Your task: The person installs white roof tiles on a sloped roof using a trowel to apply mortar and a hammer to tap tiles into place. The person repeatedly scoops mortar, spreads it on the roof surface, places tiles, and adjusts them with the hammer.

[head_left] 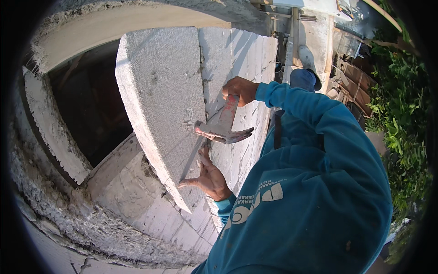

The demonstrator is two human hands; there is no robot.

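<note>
My right hand (242, 90) is closed round the handle of a claw hammer (223, 133), whose worn handle shows reddish patches. The hammer's head hangs just in front of a wall of white, rough-faced blocks (248, 61); I cannot tell whether it touches them. Lower down, my left hand (211, 179) lies against the lower part of a large white block (159, 86), thumb and fingers spread apart. Part of that hand's fingers is hidden. Between its thumb and fingers a dark narrow band runs along the block; whether it is a shadow or a strip, I cannot tell.
Left of the block is a dark opening (91, 100) framed by rough concrete edges (54, 121). A pale beam (132, 20) crosses above. My foot (306, 58) stands on a narrow ledge at the top. Green foliage (397, 132) and boards (356, 84) lie on the right.
</note>
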